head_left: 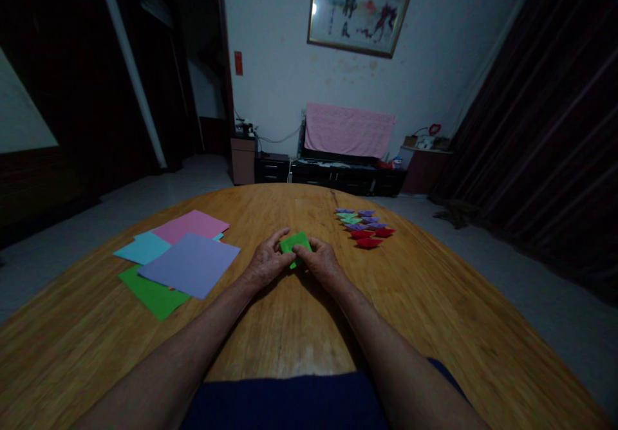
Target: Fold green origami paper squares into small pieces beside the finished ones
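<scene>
A small folded piece of green paper [300, 241] is held between my two hands, just above the middle of the wooden table. My left hand [270, 259] grips its left side, with the thumb on the lower edge and the index finger reaching past the top. On the right side, my right hand [322, 259] pinches it, the thumb lying across its face. Fingers beneath the paper are hidden.
Loose sheets lie to the left: purple [190, 266], pink [193, 226], light blue [142, 248] and green [157, 295]. Several folded paper boats stand in rows at the right, red ones [369, 243] nearest. The round wooden table [270, 343] curves away at both sides.
</scene>
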{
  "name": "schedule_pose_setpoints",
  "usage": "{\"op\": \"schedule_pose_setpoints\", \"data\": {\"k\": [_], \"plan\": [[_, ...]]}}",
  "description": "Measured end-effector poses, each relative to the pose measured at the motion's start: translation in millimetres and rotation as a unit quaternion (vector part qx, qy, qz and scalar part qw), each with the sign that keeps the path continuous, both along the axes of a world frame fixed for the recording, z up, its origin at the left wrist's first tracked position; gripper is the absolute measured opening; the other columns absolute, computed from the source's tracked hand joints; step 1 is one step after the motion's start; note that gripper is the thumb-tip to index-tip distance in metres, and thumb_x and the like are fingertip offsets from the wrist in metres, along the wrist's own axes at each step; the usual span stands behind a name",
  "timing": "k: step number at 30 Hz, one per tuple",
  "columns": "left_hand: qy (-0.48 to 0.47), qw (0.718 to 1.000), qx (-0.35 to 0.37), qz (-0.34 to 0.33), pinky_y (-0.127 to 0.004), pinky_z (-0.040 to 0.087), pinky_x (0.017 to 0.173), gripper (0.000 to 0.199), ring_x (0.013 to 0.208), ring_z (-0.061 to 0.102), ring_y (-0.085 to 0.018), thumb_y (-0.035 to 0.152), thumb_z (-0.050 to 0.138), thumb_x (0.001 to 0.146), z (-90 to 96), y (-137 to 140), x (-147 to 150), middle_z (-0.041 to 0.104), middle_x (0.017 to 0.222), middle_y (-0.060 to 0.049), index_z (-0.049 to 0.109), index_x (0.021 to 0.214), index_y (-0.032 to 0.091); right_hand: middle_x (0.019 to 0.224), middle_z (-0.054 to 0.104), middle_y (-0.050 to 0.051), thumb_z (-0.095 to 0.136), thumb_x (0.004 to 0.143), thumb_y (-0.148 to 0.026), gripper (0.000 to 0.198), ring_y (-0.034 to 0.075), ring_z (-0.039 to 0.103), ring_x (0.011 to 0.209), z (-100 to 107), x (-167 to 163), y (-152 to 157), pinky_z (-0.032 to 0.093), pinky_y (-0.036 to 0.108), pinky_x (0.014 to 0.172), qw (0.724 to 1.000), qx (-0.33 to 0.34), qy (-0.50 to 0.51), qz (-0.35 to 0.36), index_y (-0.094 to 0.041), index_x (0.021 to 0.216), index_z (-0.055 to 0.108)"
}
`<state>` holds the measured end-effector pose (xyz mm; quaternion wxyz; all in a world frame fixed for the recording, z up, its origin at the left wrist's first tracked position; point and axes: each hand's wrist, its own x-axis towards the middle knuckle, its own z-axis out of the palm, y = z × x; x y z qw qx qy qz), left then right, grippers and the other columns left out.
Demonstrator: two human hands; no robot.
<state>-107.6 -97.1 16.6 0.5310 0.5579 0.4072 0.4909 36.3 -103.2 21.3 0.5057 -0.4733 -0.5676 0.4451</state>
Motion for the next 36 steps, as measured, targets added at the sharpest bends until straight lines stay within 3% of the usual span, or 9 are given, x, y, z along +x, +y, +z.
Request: {"op": "schedule_pose_setpoints", "data": {"k": [3,8,13,19,36], "plan": [[-0.032,0.999,-0.024,-0.013,-0.023,0.046,0.058,0.079,0.064,0.060,-0.011,0.025,0.072,0.059,3.1,-2,-1,0.066,0.088,-0.002,0.048,0.133,0.014,0.064,0.061,-0.001,0.066,0.070,-0.040,0.028,0.012,0.052,0.055,-1,0,1,0.040,0.022,0.051,1.000,0.002,0.010,0.003,-0.015,0.082,0.066],[-0.050,0.997,-0.030,-0.055,-0.022,0.046,0.055,0.051,0.057,0.058,-0.010,0.026,0.074,0.061,4.5,-3,-5,0.066,0.076,0.001,0.060,0.108,0.014,0.065,0.061,0.000,0.062,0.073,-0.046,0.033,0.012,0.052,0.054,-2,-1,2,0.041,0.022,0.050,0.999,0.020,0.024,-0.010,-0.014,0.079,0.067],[-0.015,0.998,-0.052,-0.021,-0.020,0.040,0.046,0.026,0.045,0.052,-0.008,0.032,0.073,0.062,7.4,-2,-7,0.058,0.056,0.004,0.059,0.077,0.015,0.062,0.062,0.001,0.062,0.074,-0.046,0.031,0.013,0.056,0.054,1,-1,-2,0.045,0.023,0.048,0.999,0.001,0.039,-0.001,-0.015,0.076,0.066],[0.001,0.999,-0.049,-0.004,-0.020,0.038,0.047,0.027,0.046,0.051,-0.008,0.037,0.073,0.064,4.6,2,-11,0.059,0.054,0.002,0.059,0.069,0.015,0.061,0.060,0.000,0.063,0.072,-0.044,0.029,0.012,0.054,0.054,4,-1,-3,0.042,0.021,0.048,1.000,0.010,0.026,-0.011,-0.015,0.074,0.066],[0.015,0.999,-0.020,-0.044,-0.020,0.038,0.049,0.032,0.048,0.049,-0.008,0.045,0.066,0.076,-4.5,11,-24,0.058,0.056,0.000,0.065,0.069,0.014,0.060,0.057,-0.001,0.063,0.072,-0.044,0.029,0.011,0.049,0.053,5,-2,-4,0.039,0.022,0.050,0.999,0.004,0.042,-0.001,-0.015,0.072,0.064]]}}
